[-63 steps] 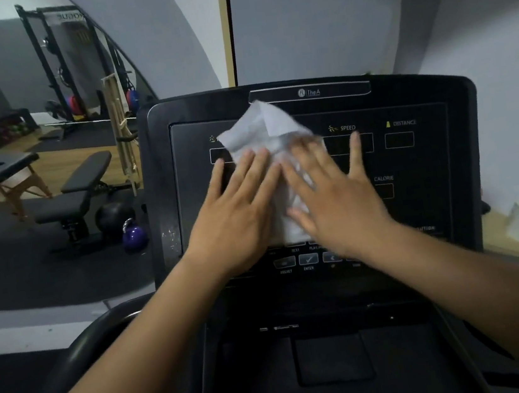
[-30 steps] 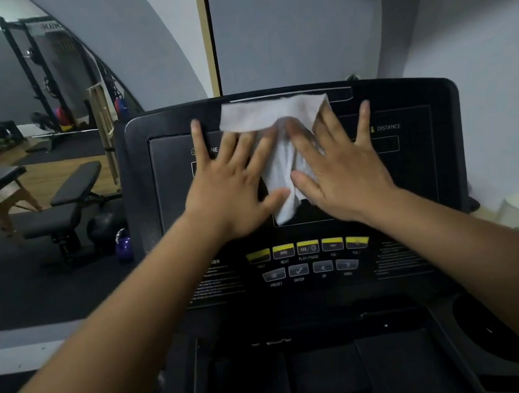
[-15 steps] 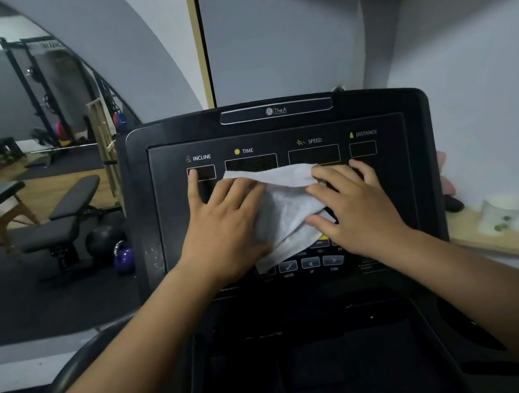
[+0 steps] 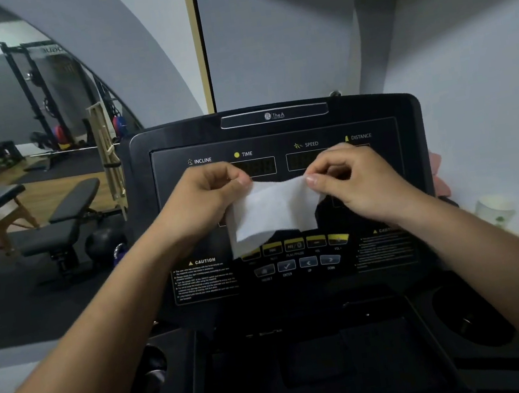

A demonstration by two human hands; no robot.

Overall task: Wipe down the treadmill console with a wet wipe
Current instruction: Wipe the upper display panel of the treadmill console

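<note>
The black treadmill console (image 4: pixel 275 128) faces me, with INCLINE, TIME, SPEED and DISTANCE readouts along its top and yellow and grey buttons (image 4: pixel 295 254) lower down. A white wet wipe (image 4: pixel 270 211) hangs in front of the panel's middle, stretched between my hands. My left hand (image 4: pixel 206 200) pinches its upper left corner between thumb and fingers. My right hand (image 4: pixel 352 181) pinches the upper right corner the same way. The wipe's lower edge droops over the top of the yellow buttons. Whether it touches the panel I cannot tell.
A paper cup (image 4: pixel 494 211) stands on a ledge to the right of the console. Cup holders (image 4: pixel 472 320) flank the dark tray (image 4: pixel 318 353) below the panel. A weight bench (image 4: pixel 63 219), a kettlebell (image 4: pixel 120 251) and a rack (image 4: pixel 40 93) show at left.
Both hands were flat on the wipe, sliding it up and then down the panel. Now they have lifted off and pinch the wipe's top corners, holding it spread out.
</note>
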